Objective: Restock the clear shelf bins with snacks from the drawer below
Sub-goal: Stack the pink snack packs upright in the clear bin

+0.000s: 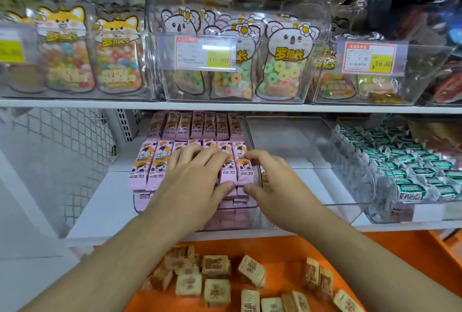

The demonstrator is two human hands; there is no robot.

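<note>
A clear bin (140, 203) on the lower shelf is packed with pink snack packs (152, 161) in rows. My left hand (192, 176) lies flat on top of the front row, fingers spread. My right hand (267, 176) pinches the rightmost pink packs at the bin's right wall, thumb below and fingers above. Right of it stands an empty clear bin (300, 146). Below the shelf, the orange drawer (405, 251) holds several beige wrapped snack squares (216, 265), scattered loosely.
A third clear bin (370, 186) at the right holds green-and-white wrapped candies (410, 161). The upper shelf carries clear bins of gummy bags (282, 61) with price tags (205, 53). A white mesh panel (62, 151) stands at the left.
</note>
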